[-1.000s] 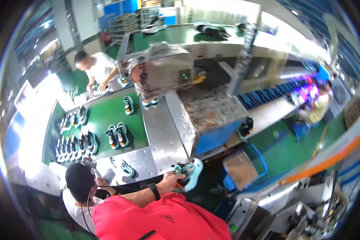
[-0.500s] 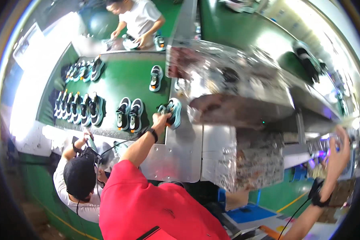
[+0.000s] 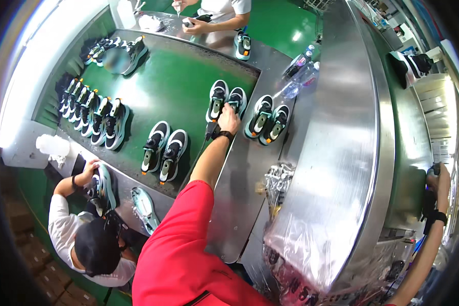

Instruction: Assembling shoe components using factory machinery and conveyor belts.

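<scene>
Head view: the left grip (image 3: pixel 229 120) pinches a black, white-edged shoe (image 3: pixel 237 95); the right grip (image 3: pixel 438 177) I cannot tell.

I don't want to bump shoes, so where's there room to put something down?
The green surface is bare in its middle, between the front left shoe row and the pair at the left hand. The steel strip is bare between the red sleeve, its two shoes and the crumpled plastic. It's crowded at the green's left end and around that hand.
</scene>
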